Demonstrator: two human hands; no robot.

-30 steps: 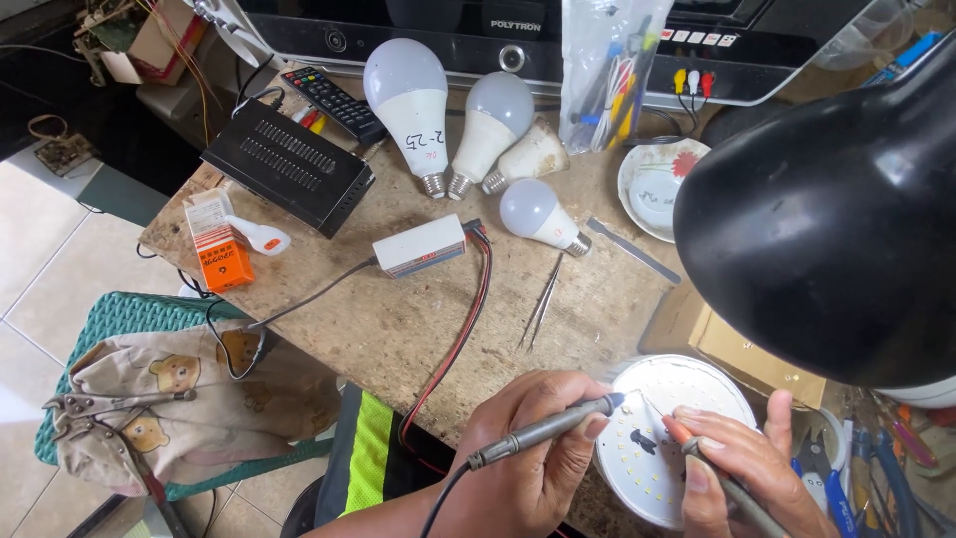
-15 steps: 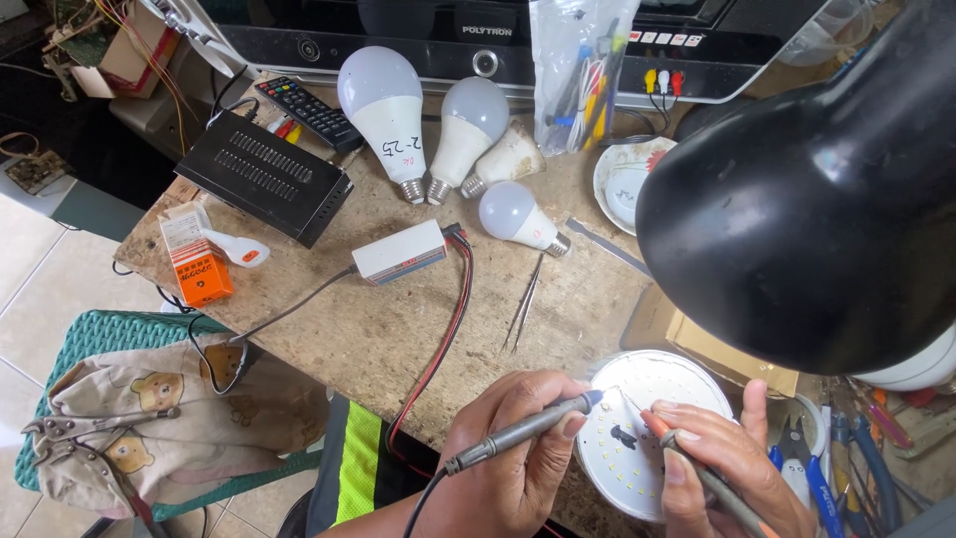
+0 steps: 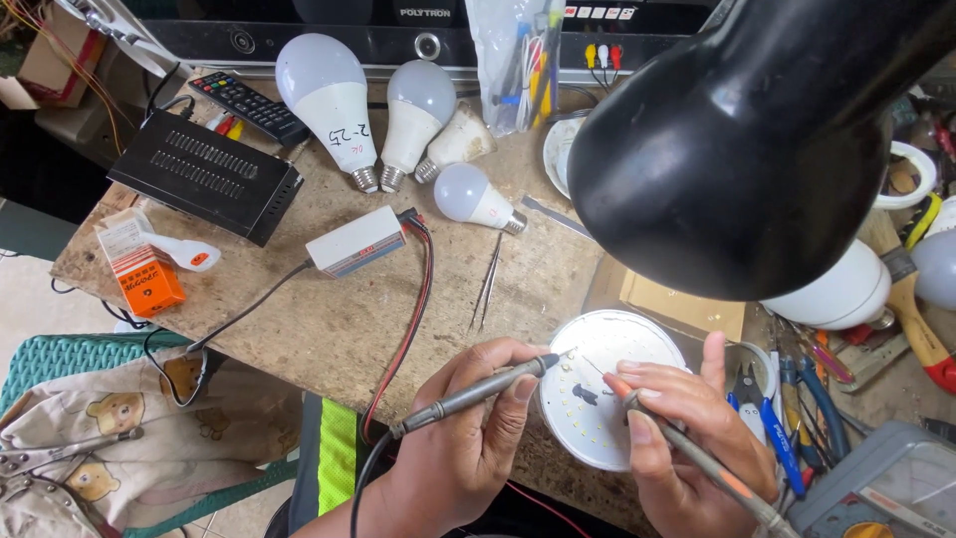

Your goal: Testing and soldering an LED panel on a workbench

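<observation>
Left hand (image 3: 468, 438) is closed around a dark probe (image 3: 478, 391), tip touching the round white LED disc (image 3: 607, 384) at its upper left edge. Right hand (image 3: 687, 438) pinches an orange-tipped probe (image 3: 677, 443), tip down on the disc's middle. The disc lies on the speckled table (image 3: 329, 329), under the black lamp shade (image 3: 757, 130), tweezers (image 3: 486, 284) just beyond.

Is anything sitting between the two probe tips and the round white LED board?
Nothing visible: the left hand and right hand bring both probes onto the LED board. The black lamp shade hangs above, farther back.
</observation>
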